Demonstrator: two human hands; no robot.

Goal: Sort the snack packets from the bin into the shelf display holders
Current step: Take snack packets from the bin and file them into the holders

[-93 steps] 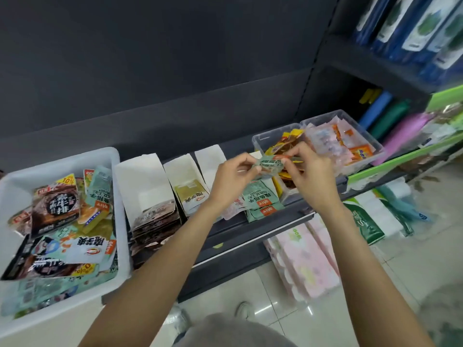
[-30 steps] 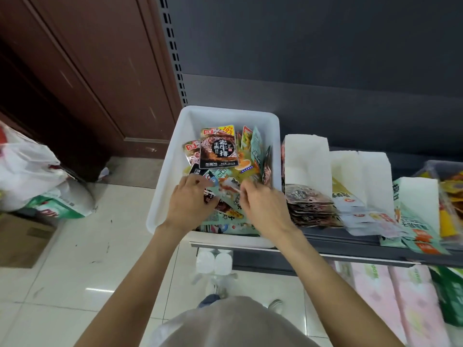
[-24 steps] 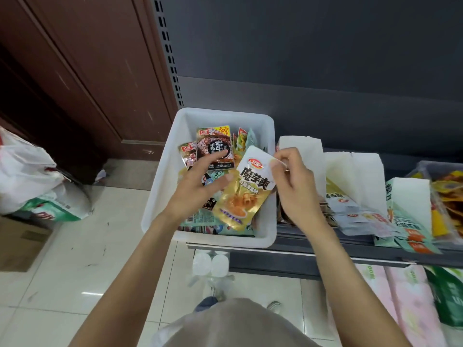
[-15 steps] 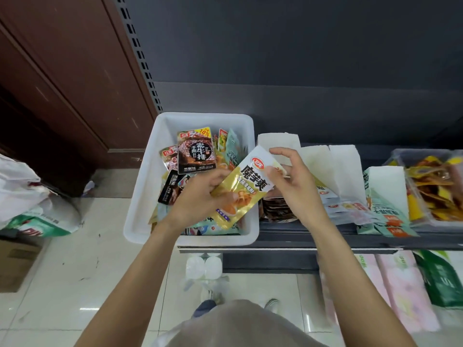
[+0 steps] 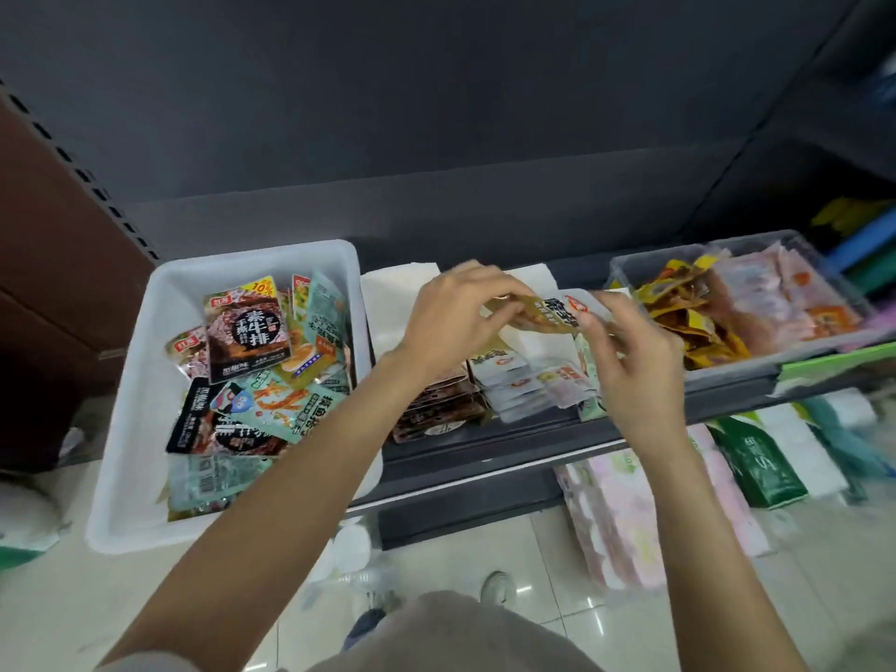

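A white and gold snack packet (image 5: pixel 552 310) is held flat above the white paper display holders (image 5: pixel 402 293) on the dark shelf. My left hand (image 5: pixel 456 317) pinches its left end and my right hand (image 5: pixel 625 356) pinches its right end. Below it, one holder carries a stack of matching white packets (image 5: pixel 514 380); the holder to the left carries dark brown packets (image 5: pixel 436 409). The white bin (image 5: pixel 131 380) at the left is full of mixed snack packets, with a dark brown one (image 5: pixel 247 329) on top.
A clear plastic tub (image 5: pixel 727 366) at the right holds yellow and pink packets. The dark shelf edge (image 5: pixel 485 458) runs in front of the holders. Tissue packs (image 5: pixel 625 506) and a green pack (image 5: pixel 761 463) sit below near the tiled floor.
Both hands lifted a white and gold packet out of the bin and carried it right, over the holders. The view has swung right with them.
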